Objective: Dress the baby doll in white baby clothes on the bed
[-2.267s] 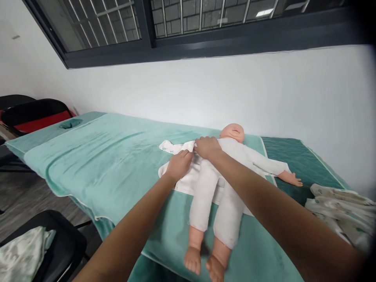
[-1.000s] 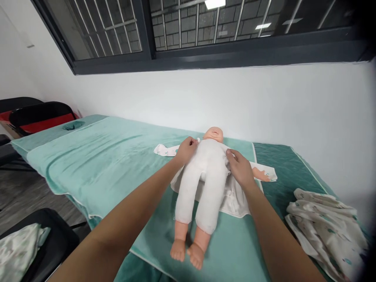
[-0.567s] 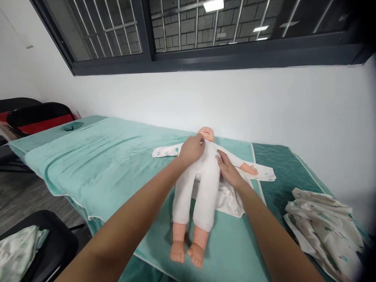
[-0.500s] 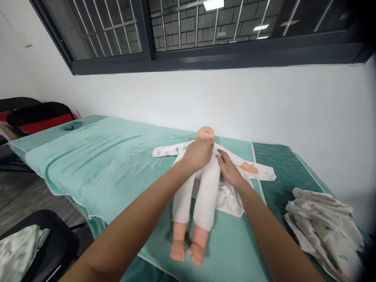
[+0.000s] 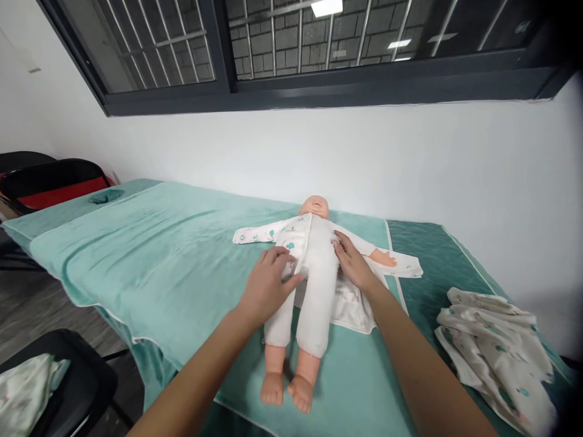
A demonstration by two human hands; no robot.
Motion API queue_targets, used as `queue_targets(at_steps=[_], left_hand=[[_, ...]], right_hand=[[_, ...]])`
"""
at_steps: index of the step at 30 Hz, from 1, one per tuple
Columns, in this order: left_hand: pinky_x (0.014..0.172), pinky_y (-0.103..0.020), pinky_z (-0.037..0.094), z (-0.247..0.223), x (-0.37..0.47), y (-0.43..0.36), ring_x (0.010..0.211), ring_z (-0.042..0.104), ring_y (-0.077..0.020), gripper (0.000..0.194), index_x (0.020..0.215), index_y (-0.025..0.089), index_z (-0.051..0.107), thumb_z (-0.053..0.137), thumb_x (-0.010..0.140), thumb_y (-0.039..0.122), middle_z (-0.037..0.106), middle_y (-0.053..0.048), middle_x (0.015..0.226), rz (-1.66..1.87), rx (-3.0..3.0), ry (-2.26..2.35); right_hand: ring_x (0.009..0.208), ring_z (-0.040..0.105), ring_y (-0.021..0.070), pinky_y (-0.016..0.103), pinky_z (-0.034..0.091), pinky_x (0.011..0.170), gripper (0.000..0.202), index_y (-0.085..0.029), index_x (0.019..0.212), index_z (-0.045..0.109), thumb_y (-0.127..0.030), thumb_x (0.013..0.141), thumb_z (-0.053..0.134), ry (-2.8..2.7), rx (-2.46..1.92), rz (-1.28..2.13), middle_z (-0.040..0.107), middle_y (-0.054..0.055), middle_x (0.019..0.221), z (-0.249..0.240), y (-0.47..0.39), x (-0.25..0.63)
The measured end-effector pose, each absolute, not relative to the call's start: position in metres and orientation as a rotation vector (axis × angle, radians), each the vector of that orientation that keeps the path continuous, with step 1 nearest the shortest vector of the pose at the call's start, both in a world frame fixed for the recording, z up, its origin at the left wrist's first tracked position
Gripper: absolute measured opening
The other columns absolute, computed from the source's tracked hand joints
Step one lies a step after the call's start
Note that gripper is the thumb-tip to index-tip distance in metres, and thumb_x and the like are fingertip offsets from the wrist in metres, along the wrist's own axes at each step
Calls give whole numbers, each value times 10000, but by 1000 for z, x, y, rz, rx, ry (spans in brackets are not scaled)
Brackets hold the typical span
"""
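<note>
A baby doll [image 5: 314, 303] lies on its back with its feet towards me, its body and legs white cloth. It wears a printed baby top [image 5: 296, 233], both sleeves stretched out to the sides. The left front panel lies over the doll's chest; the other panel [image 5: 353, 306] is spread out beside the doll's hip at the right. My left hand [image 5: 269, 280] rests at the left edge of the waist, thumb and fingers apart, touching the top. Against the doll's right-hand side, my right hand [image 5: 356, 262] lies with fingers stretched out. A doll hand [image 5: 383, 258] shows over the right sleeve.
The doll lies on a bed with a light green cover [image 5: 150, 261]. Folded printed clothes [image 5: 496, 352] lie at the right on a darker green cover [image 5: 414, 255]. A black chair [image 5: 86, 376] at lower left bears printed cloth [image 5: 27, 388]. A wall and barred window stand behind.
My left hand has come down from the doll's upper chest to the left of its waist, and its closed fingers have opened. The left front panel now shows across the chest. My right hand stays.
</note>
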State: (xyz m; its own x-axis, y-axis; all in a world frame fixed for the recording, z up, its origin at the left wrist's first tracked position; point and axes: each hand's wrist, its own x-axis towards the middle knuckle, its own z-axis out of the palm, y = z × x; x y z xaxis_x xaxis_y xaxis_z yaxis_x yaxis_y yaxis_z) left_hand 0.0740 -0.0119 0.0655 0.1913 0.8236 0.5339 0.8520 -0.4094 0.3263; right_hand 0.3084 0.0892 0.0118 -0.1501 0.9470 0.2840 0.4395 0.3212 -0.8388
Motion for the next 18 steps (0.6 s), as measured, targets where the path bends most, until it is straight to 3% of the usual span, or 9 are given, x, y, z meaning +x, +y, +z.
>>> queue_targets(at_steps=[3,6,12,14,16,18], left_hand=[[930,-426,477,62,76,-22,1103,539,-261,108,974,257,623,623,882,315,586,-74,1169,-867,-2461,-1612],[882,-419,479,59,76,-33,1031,539,-247,88,969,252,619,587,905,303,609,-62,1087,-798,-2556,-1585],[858,-377,458,64,68,-36,956,540,-204,108,916,231,602,504,953,259,621,-40,987,-1038,-2665,-1585],[854,-364,456,73,70,-29,956,545,-197,121,927,220,589,476,964,245,618,-37,961,-1124,-2637,-1601],[854,-356,455,83,77,-16,958,550,-194,122,942,216,584,466,966,240,622,-34,958,-1175,-2593,-1617],[880,-357,455,95,92,4,981,558,-195,124,975,214,590,469,962,237,635,-33,994,-1149,-2596,-1579]], right_hand=[[1427,364,230,406,253,1204,674,-222,1477,376,-644,953,338,-1753,-1251,756,391,94,1547,13,89,309],[1414,382,237,409,276,1193,669,-223,1477,374,-639,955,338,-1755,-1250,761,395,93,1546,15,87,309],[1377,438,258,429,315,1162,653,-234,1449,425,-644,945,364,-1758,-1273,741,451,99,1511,19,86,313],[1257,557,276,442,393,1088,617,-235,1351,525,-662,933,370,-1703,-1322,692,589,112,1376,22,88,320],[1008,680,260,413,489,942,584,-219,1196,608,-673,927,360,-1561,-1363,651,716,108,1124,26,89,331],[787,697,222,353,526,786,579,-201,1065,629,-673,931,322,-1370,-1396,595,737,86,910,33,90,345]])
